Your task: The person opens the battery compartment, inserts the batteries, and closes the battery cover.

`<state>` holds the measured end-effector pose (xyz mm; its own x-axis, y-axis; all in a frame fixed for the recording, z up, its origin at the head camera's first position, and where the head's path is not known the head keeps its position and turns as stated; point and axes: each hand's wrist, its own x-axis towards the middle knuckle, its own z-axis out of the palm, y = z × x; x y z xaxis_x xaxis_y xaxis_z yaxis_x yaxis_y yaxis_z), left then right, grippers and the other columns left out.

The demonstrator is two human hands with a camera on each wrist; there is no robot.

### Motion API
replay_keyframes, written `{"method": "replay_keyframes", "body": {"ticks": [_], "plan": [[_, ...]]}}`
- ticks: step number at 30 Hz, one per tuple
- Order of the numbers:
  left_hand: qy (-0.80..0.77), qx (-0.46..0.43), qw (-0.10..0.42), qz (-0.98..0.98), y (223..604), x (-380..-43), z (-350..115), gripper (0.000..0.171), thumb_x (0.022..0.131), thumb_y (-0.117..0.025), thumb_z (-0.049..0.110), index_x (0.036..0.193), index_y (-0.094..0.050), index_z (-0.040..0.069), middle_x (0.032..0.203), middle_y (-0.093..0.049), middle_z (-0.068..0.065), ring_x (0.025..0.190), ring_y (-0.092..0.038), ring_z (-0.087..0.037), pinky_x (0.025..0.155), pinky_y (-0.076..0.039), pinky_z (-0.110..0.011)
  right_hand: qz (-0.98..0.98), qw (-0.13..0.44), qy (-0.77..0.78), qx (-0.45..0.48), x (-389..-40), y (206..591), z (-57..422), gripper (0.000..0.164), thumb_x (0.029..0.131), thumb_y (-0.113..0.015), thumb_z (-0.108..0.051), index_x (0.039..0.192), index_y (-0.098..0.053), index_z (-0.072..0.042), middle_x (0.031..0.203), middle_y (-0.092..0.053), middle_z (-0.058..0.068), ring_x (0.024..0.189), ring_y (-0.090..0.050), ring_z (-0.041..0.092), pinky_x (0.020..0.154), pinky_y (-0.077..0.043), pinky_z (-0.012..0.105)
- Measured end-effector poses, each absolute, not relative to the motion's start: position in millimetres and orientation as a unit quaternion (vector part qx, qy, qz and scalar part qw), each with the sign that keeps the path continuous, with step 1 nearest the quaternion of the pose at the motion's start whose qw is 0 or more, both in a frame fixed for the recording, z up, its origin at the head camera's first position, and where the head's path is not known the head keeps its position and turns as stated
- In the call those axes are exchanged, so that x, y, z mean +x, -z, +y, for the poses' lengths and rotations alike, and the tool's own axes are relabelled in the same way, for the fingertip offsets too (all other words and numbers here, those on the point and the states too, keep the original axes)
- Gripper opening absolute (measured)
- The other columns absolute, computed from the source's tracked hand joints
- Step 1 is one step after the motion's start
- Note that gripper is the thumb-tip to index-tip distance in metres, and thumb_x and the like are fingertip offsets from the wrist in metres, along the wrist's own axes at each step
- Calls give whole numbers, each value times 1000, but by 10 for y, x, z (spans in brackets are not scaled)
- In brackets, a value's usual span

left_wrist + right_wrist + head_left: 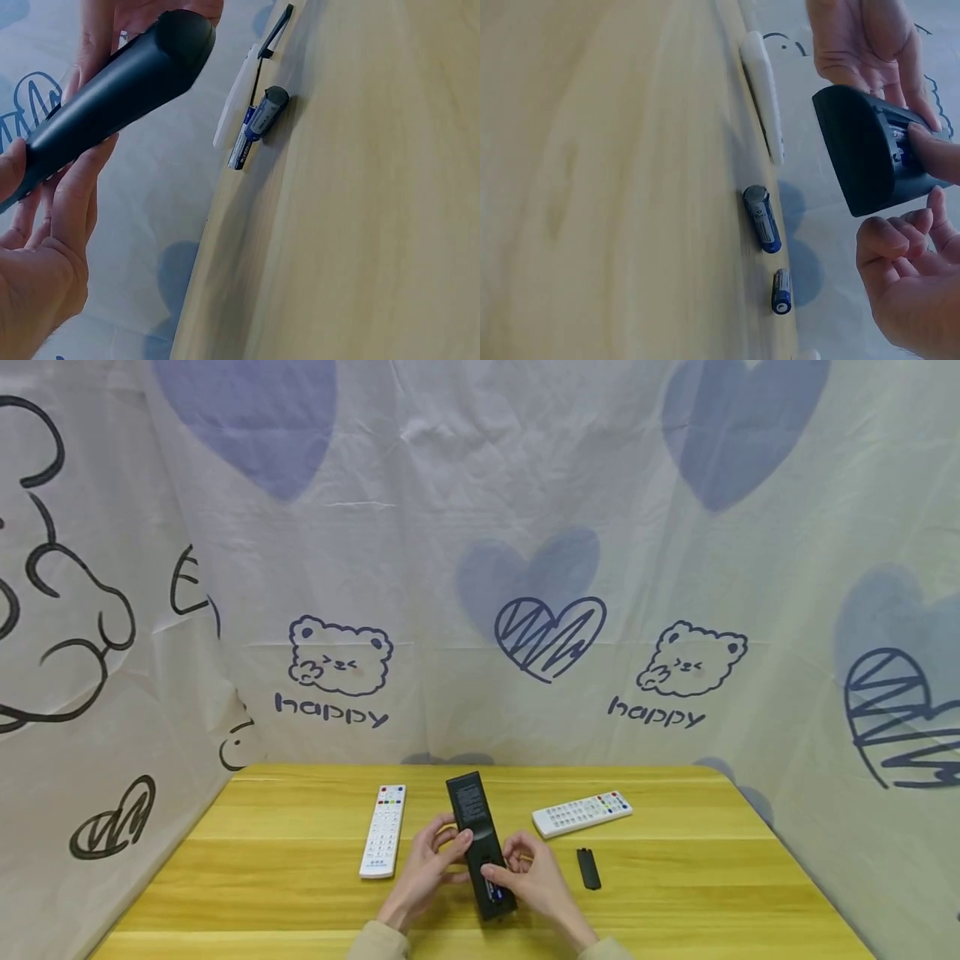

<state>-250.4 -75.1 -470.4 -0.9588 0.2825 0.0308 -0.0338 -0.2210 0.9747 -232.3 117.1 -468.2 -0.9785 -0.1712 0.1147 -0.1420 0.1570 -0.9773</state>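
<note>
Head view: long black remote (486, 847)

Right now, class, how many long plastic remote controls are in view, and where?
3: a white plastic remote lies left of the left hand; a black plastic remote is held in it, touched by the right hand; a second white plastic remote lies farther right.

Head feed: I'm getting soft, even light, print on the cloth (442, 485) behind the worktop (285, 893) readable. Both wrist feeds dimmer, bluish, hazy; worktop grain blurred, soft shadows along its edge.
</note>
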Motion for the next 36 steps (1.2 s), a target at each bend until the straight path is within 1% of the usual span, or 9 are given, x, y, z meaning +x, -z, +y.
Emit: {"method": "replay_keyframes", "body": {"ticks": [5, 8, 11, 15, 19, 22, 29, 32, 36], "plan": [[-774, 89, 100, 619, 4720, -2512, -758, 49, 100, -63, 20, 137, -44, -5, 97, -66, 2, 81, -70, -13, 71, -63, -32, 773, 6, 623, -120, -2316, 4686, 1175, 31, 84, -80, -11, 99, -56, 2, 77, -45, 2, 63, -43, 4, 59, -35, 15], [-776, 80, 96, 618, 4733, -2515, -757, 48, 100, -63, 20, 137, -45, -4, 96, -67, 2, 80, -70, -13, 70, -62, -31, 786, -8, 604, -129, -2344, 4697, 1211, 24, 89, -77, -16, 98, -60, 0, 79, -52, 1, 67, -47, 3, 62, -39, 16], [-780, 68, 88, 616, 4743, -2518, -751, 47, 100, -64, 19, 136, -45, -4, 94, -67, 3, 78, -69, -13, 68, -62, -30, 800, -35, 586, -129, -2383, 4703, 1276, 17, 93, -72, -16, 96, -65, -1, 83, -61, 3, 71, -51, 2, 66, -44, 16], [-783, 54, 83, 614, 4754, -2520, -745, 45, 99, -64, 18, 133, -46, -5, 92, -67, 5, 75, -68, -12, 66, -61, -28, 818, -65, 560, -113, -2421, 4700, 1387, 11, 93, -70, -13, 93, -69, -2, 85, -66, 6, 74, -52, 0, 67, -46, 16], [-782, 52, 84, 616, 4763, -2519, -749, 45, 99, -65, 18, 133, -46, -4, 92, -68, 5, 75, -68, -12, 67, -61, -28, 831, -56, 540, -122, -2438, 4676, 1477, 11, 94, -69, -15, 95, -70, -4, 89, -68, 8, 77, -55, -1, 70, -48, 17], [-782, 51, 85, 615, 4762, -2521, -751, 45, 99, -64, 19, 133, -46, -4, 92, -68, 5, 76, -68, -12, 67, -61, -29, 832, -42, 536, -140, -2451, 4653, 1537, 16, 96, -67, -17, 100, -70, -1, 93, -70, 10, 80, -57, -1, 71, -50, 18], [-784, 46, 87, 612, 4763, -2529, -745, 46, 99, -64, 19, 135, -45, -4, 92, -68, 6, 75, -68, -11, 68, -62, -29, 836, -18, 522, -168, -2481, 4620, 1745, 23, 97, -65, -12, 109, -68, 7, 94, -69, 18, 74, -56, -1, 64, -51, 17], [-784, 49, 88, 613, 4769, -2529, -747, 47, 99, -64, 19, 135, -45, -4, 92, -68, 6, 76, -68, -11, 68, -62, -29, 846, -10, 505, -170, -2489, 4615, 1836, 24, 96, -65, -11, 111, -67, 8, 93, -68, 17, 74, -55, 1, 65, -50, 17], [-784, 49, 87, 612, 4775, -2532, -749, 47, 99, -64, 20, 135, -45, -4, 93, -68, 5, 76, -68, -11, 68, -62, -30, 867, -9, 476, -150, -2497, 4633, 1934, 24, 93, -66, -9, 112, -68, 6, 92, -66, 12, 73, -53, 4, 65, -48, 16]]}}
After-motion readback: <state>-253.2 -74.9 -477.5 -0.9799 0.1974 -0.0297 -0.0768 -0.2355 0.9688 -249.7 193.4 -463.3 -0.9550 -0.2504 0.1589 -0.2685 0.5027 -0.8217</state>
